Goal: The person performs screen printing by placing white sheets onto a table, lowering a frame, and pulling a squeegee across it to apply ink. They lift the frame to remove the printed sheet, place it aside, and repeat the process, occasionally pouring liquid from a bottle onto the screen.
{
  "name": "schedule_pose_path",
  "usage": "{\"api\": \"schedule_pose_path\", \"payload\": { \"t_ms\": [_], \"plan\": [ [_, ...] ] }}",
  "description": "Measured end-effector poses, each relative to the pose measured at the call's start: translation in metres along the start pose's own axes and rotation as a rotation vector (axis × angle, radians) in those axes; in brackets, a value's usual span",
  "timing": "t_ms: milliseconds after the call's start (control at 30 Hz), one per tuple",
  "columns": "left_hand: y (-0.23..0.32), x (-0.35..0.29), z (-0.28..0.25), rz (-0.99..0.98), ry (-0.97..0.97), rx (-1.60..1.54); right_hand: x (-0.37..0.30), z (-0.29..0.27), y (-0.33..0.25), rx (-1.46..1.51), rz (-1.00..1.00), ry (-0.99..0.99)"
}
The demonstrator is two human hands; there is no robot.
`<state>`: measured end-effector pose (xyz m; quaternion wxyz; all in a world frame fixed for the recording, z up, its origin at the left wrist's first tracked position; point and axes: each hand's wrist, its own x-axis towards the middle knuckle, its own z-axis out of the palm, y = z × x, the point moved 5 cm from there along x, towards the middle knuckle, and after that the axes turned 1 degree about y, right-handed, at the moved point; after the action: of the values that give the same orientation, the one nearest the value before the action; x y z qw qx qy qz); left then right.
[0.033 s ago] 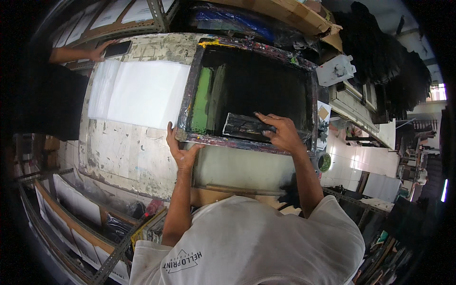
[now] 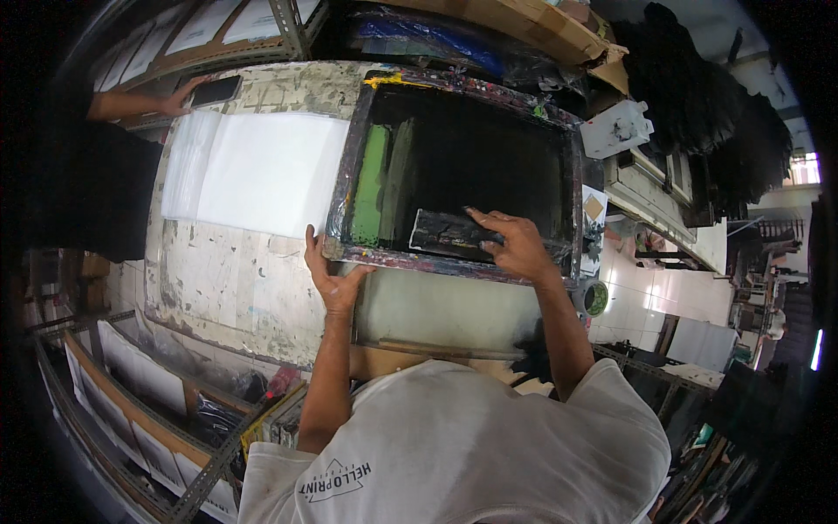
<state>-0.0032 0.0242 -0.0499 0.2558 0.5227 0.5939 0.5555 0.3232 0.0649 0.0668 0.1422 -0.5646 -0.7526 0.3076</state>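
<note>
Nearest us, a pale panel lies on the desk. Beyond it, our left hand spreads wide at the near left corner of the screen-printing frame, thumb well apart from the other fingers. To its right, our right hand holds the black-stained squeegee, index finger stretched along it; we cannot tell how firmly. The squeegee lies inside the frame, along its near side. Almost nothing has changed since an instant ago: squeegee and frame sit as they did, so we judge no stroke visibly under way. Farther, a green band runs down the dark mesh's left side. White sheets lie left of the frame; at far left, a co-worker's hand is beside a phone.
</note>
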Motion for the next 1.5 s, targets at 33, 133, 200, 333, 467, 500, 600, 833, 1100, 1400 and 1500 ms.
{"api": "schedule_pose_path", "payload": {
  "t_ms": [33, 133, 200, 333, 467, 500, 600, 833, 1100, 1400, 1500],
  "plan": [
    [0.001, 0.001, 0.0, 0.034, 0.001, 0.037, -0.001, 0.006, 0.003, -0.053, 0.036, -0.018],
    [-0.002, -0.001, -0.005, 0.095, -0.006, 0.147, -0.003, 0.024, 0.002, -0.368, 0.065, 0.018],
    [-0.004, -0.002, -0.006, 0.094, -0.028, 0.199, 0.002, 0.037, 0.017, -0.361, 0.061, 0.07],
    [0.0, -0.002, -0.009, 0.09, -0.03, 0.202, 0.047, 0.026, 0.048, -0.377, -0.007, 0.264],
    [0.007, 0.0, -0.007, 0.068, -0.024, 0.164, 0.127, -0.01, 0.087, -0.424, -0.057, 0.375],
    [0.009, 0.001, -0.008, 0.07, -0.027, 0.188, 0.146, -0.018, 0.095, -0.426, -0.09, 0.403],
    [0.009, 0.001, -0.008, 0.06, -0.033, 0.193, 0.196, -0.041, 0.109, -0.465, -0.137, 0.449],
    [-0.001, -0.004, -0.007, 0.002, -0.01, 0.018, 0.23, -0.076, 0.115, -0.388, -0.072, 0.343],
    [-0.023, -0.014, -0.003, -0.181, -0.041, -0.149, 0.15, -0.033, 0.09, -0.504, -0.18, 0.485],
    [0.062, 0.024, -0.006, -0.042, 0.108, -0.168, -0.019, -0.035, -0.04, -0.314, -0.158, 0.376],
    [0.109, 0.052, -0.001, 0.012, 0.18, -0.168, -0.038, -0.069, -0.082, -0.44, -0.272, 0.522]
  ]
}}
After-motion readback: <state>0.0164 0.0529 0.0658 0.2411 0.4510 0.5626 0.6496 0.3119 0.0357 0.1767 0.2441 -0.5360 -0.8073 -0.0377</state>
